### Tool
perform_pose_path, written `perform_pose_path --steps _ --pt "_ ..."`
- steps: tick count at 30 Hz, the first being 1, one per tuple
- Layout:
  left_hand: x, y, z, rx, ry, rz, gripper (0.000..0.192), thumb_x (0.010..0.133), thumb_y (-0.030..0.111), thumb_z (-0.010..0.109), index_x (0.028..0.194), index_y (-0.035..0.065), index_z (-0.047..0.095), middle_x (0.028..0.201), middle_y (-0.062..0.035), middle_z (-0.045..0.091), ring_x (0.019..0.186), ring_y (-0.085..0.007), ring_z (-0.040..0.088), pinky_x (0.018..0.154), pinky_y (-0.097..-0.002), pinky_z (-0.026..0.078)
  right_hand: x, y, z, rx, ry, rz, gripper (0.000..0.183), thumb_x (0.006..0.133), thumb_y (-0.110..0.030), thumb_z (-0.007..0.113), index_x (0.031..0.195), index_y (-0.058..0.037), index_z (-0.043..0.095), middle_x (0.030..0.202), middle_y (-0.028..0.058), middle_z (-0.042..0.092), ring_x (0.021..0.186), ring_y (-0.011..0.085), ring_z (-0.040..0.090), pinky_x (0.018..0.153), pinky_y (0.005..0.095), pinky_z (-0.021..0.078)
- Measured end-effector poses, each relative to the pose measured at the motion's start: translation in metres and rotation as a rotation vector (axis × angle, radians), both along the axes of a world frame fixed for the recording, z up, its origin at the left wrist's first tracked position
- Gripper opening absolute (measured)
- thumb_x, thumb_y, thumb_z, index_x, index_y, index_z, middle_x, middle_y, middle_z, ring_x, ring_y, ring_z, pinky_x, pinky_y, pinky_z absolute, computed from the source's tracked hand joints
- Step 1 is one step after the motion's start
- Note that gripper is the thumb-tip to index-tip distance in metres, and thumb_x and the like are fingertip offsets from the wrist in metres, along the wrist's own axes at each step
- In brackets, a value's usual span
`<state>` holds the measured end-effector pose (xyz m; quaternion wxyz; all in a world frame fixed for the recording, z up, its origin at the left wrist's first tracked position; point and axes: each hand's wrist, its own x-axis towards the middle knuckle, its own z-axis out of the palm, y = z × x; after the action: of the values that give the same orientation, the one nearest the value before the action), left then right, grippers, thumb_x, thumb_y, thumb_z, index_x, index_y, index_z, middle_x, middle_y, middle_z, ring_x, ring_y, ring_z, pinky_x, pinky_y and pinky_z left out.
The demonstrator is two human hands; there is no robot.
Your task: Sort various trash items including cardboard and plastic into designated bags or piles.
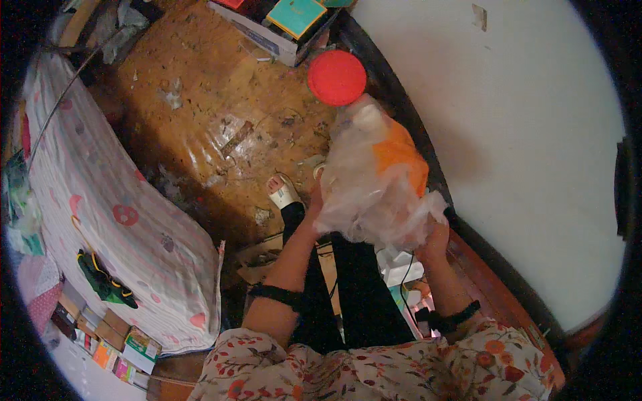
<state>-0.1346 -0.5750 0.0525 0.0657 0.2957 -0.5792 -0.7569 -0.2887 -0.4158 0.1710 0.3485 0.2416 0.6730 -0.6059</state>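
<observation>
A crumpled, translucent plastic bag (356, 200) spreads in front of my legs, over the floor. An orange patch (401, 155) shows along its right side; whether it is print or something inside, I cannot tell. My right hand (434, 236) grips the bag's lower right edge, where the plastic bunches up. At the left side, my left hand (316, 200) holds the bag, its fingers mostly hidden behind the plastic. A round red stool top or lid (337, 77) lies just beyond the bag's far end.
A bed or low table under a patterned cloth (125, 215) stands left, with a dark green item (106, 280) on it. Small boxes (115, 346) sit nearby. Ahead is an open carton (281, 42) holding a teal box (297, 17). Litter marks the brown floor (200, 100); a white wall (526, 125) rises right.
</observation>
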Motion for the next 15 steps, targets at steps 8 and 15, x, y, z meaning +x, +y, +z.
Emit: perform_pose_path --steps 8,15 --pt "0.038 0.006 0.011 0.416 -0.155 0.062 0.044 0.083 0.029 0.054 0.117 0.0026 0.044 0.108 -0.0088 0.052 0.097 -0.0214 0.051 0.085 -0.0344 0.042 0.03 -0.026 0.063 -0.148 -0.309 0.33 0.03 0.073 -0.012 0.063 0.101 -0.0053 0.055 0.095 0.0034 0.06 0.087 0.0167 0.058 0.078 0.0315 0.0478" --pt "0.075 -0.012 0.031 0.612 -0.195 0.355 0.041 0.085 0.028 0.048 0.117 0.0029 0.045 0.109 -0.0083 0.052 0.098 -0.0212 0.051 0.086 -0.0339 0.042 0.054 -0.044 0.09 -0.284 -0.182 0.662 0.03 0.074 -0.012 0.064 0.102 -0.0045 0.057 0.096 0.0021 0.06 0.09 0.0149 0.057 0.082 0.029 0.0455"
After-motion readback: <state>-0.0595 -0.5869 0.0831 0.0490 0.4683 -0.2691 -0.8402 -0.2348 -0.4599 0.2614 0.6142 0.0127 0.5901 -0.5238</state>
